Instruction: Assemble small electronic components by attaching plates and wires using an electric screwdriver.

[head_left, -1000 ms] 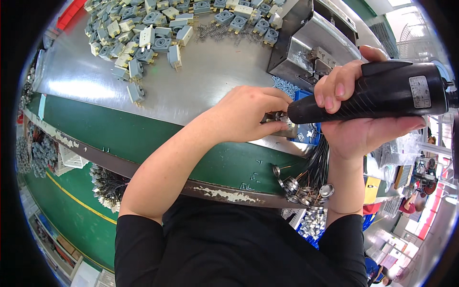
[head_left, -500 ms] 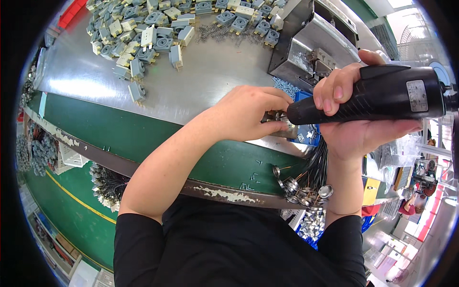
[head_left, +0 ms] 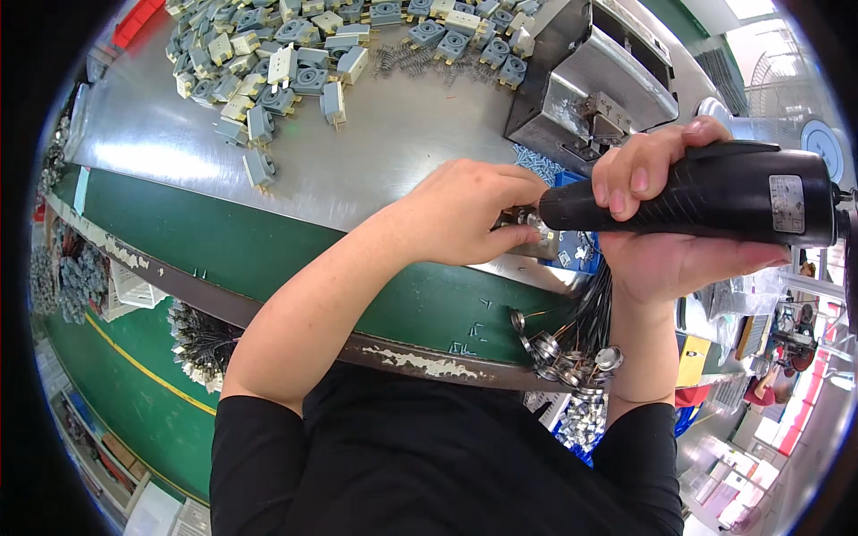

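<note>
My right hand (head_left: 648, 255) is wrapped round a black electric screwdriver (head_left: 715, 198), held tilted and nearly level. Its nose end reaches the fingertips of my left hand (head_left: 465, 210). Thumb and fingers of that hand are closed on a small shiny metal part (head_left: 534, 220), at the screwdriver's nose. The fingers cover most of the part, so its full shape and the driver's bit do not show.
A heap of grey and cream switch-like blocks (head_left: 308, 80) lies at the back left, beside loose springs (head_left: 416, 61). A metal fixture (head_left: 590, 89) stands behind my hands, near screws (head_left: 536, 163) and a blue tray (head_left: 585, 259). Wired round metal parts (head_left: 559, 357) hang over the bench edge.
The rear of the screwdriver has dipped slightly and its nose has shifted a little to the right. My left hand stays nearly where it was, still on the metal part.
</note>
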`<act>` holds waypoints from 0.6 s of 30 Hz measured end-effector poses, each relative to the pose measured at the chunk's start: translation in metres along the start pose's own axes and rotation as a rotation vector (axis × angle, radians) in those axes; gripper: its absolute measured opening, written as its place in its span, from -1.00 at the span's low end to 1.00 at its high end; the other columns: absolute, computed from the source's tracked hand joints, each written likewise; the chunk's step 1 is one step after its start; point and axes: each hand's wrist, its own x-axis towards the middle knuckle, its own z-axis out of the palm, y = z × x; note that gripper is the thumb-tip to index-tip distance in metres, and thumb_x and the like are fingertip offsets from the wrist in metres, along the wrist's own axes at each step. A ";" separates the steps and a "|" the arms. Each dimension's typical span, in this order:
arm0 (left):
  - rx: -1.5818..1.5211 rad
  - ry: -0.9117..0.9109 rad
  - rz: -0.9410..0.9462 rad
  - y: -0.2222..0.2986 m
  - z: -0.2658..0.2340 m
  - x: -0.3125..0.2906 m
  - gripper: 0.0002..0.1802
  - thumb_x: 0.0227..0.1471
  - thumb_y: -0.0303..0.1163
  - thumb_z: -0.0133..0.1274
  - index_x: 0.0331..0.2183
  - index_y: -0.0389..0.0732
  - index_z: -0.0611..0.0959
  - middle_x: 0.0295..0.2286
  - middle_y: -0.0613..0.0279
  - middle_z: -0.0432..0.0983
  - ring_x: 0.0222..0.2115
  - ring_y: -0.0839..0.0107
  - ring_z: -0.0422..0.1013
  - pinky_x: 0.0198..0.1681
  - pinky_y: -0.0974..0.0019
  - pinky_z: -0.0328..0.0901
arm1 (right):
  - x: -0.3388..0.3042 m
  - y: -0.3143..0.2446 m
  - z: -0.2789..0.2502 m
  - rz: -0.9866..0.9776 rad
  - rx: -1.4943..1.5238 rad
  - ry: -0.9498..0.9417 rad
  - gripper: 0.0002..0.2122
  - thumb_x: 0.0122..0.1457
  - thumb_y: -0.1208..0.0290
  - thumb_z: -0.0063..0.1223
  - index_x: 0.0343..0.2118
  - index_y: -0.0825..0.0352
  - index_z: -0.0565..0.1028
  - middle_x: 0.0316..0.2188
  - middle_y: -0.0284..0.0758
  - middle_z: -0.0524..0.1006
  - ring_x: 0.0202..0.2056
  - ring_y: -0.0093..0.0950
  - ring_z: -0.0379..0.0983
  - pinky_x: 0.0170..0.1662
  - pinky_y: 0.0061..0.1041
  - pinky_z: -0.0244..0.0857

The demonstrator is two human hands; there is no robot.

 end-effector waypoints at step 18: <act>0.011 0.004 0.001 -0.001 0.000 0.000 -0.66 0.05 -0.23 0.32 -0.14 -0.15 0.71 -0.18 0.24 0.67 -0.25 0.16 0.61 -0.19 0.10 0.47 | 0.003 -0.001 -0.001 0.042 -0.012 0.028 0.12 -0.17 -0.77 -0.10 0.13 0.31 0.34 -0.50 -0.36 0.38 -0.56 -0.52 0.32 -0.42 -0.46 0.27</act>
